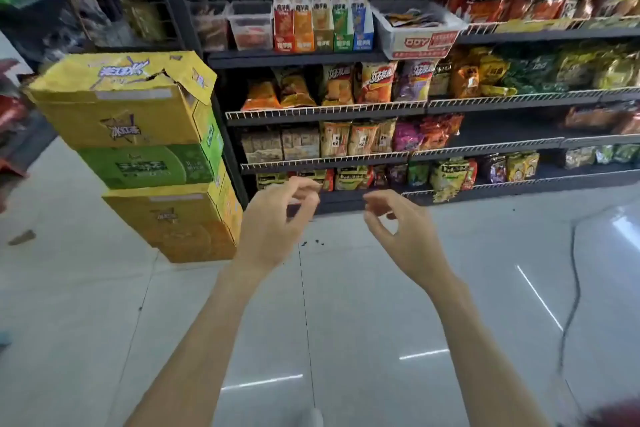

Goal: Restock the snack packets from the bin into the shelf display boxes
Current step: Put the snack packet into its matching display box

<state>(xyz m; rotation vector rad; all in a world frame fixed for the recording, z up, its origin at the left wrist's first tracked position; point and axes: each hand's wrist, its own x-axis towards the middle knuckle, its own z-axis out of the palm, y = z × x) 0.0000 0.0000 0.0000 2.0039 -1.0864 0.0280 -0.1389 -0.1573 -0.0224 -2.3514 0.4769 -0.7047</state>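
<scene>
From the head camera, much of the scene is soft and stretched by the wide lens. The print on the snack packets (412,18) in the white bin (398,35) cannot be read, and only their top edges show above the bin's rim; they lie flat, overlapping, long sides running roughly along the shelf. The bin sits on the top shelf (298,58), touching the right end of the row of display boxes (323,21). Those five tall boxes stand upright, side by side, narrow fronts facing out, in red, orange, olive, green and blue. What they hold is hidden behind their fronts. Left of them stand two clear tubs (232,24), contents blurred.

The left hand (273,222) and the right hand (405,232) hang in mid-air in front of the lowest shelf, near each other but apart. Both have fingers loosely curled, thumb and fingertips close, and neither holds anything. Both are well below the bin.

At the shelf's left end a stack of yellow and green cartons (145,149) rests on the tiled floor (381,305); the top carton's lid is torn. The frame's left and right edges cut off further goods, too dim to name.
</scene>
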